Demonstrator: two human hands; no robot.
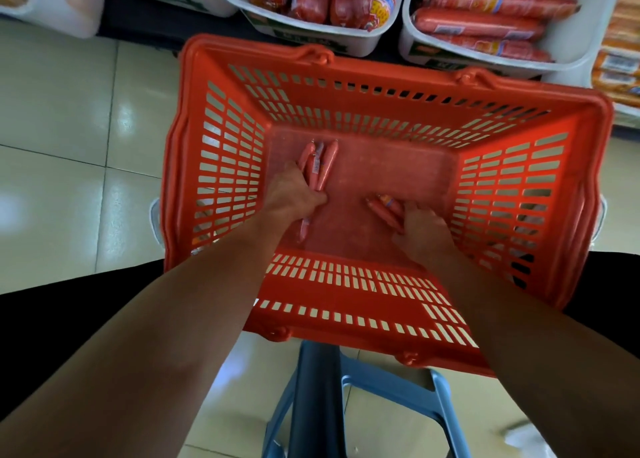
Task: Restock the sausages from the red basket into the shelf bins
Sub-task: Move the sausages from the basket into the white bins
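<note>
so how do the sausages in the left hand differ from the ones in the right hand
The left hand grips a bundle of sausages pointing away toward the shelf, most of their length showing. The right hand covers most of its sausages, which lie angled toward the basket's middle. The left bundle sits farther from the person. Both are thin, pink-red sticks at the bottom of the red basket.

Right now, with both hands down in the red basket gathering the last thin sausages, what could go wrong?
1. The left hand holds a loose bundle of sausages; one trails below the fist and might slip out on lifting.
2. The red basket seems perched on a blue stool, overhanging it; pressing down could tip it.
3. The right hand covers its sausages, so its grip looks uncertain.
</note>
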